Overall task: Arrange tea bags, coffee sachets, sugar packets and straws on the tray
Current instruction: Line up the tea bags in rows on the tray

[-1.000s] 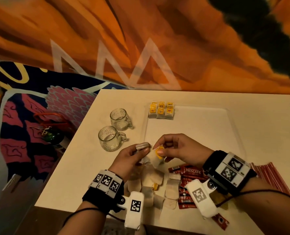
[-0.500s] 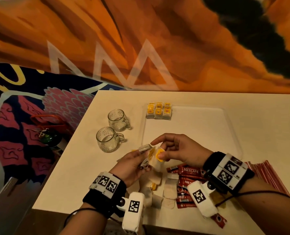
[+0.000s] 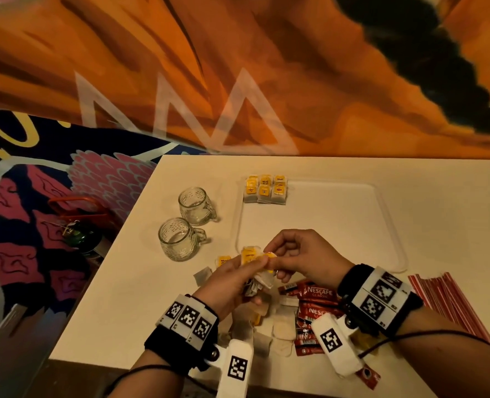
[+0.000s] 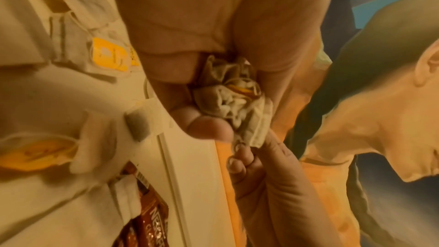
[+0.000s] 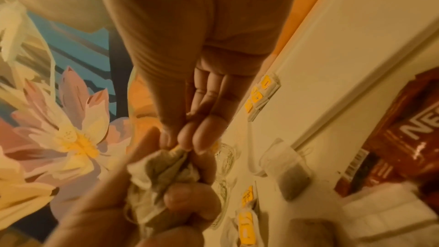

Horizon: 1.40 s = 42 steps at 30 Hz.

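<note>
Seen from above: pale tray (image 3: 387,225) w/ six tea bags (image 3: 265,189) lined at its far-left corner, then, just short of its near-left edge, left hand (image 3: 232,282) clutching a crumpled bunch of bags (image 4: 234,97), right hand (image 3: 304,257) pinching one yellow tag (image 3: 268,256) at bunch's top, tray lying straight ahead of both grips.

L hand (image 3: 232,280) & R hand (image 3: 301,257) pinched together, fingers curled.

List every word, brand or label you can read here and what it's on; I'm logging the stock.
"NESCAFE CLASSIC": red coffee sachets near the right hand.
"RELAX": one yellow tag among the tea bags on the tray; the other tags are too blurred.
Tags on the tea bags in the left hand: unreadable.
Wristband squares: coded markers, no words.
</note>
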Tool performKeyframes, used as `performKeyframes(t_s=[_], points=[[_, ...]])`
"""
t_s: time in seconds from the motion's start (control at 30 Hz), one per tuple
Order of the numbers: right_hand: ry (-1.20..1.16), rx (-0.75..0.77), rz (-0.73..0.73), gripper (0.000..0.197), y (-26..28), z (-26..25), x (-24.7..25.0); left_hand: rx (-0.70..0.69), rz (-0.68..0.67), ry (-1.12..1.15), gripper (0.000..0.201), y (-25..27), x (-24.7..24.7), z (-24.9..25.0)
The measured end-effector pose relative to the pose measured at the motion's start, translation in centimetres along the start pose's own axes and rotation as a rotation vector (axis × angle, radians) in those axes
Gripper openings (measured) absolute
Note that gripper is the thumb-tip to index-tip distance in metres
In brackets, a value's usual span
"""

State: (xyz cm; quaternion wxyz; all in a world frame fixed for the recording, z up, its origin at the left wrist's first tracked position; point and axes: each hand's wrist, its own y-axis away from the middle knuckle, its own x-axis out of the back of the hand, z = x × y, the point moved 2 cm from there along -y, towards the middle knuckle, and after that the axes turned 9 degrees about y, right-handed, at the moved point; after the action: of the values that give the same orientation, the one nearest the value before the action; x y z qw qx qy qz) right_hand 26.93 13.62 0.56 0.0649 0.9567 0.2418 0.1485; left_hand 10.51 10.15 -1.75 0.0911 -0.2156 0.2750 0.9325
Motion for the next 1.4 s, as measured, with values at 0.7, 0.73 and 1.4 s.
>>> performKeyframes(t_s=[0.7,0.73,1.4], points=[[0.026,0.0,0.12,0.017,0.0,-0.8,1.3,-0.276,0.033,-0.327,0.018,-0.5,0.3,0.7],[0.003,-0.005,0.12,0.018,0.1,-0.9,1.4,-0.293,0.055,-0.314,0.017,-0.6,0.4,0.8],[0.283,-0.03,0.242,0.01,-10.2,1.4,3.0,-0.278,0.22,-0.222,0.012,-4.4,4.8,3.9]])
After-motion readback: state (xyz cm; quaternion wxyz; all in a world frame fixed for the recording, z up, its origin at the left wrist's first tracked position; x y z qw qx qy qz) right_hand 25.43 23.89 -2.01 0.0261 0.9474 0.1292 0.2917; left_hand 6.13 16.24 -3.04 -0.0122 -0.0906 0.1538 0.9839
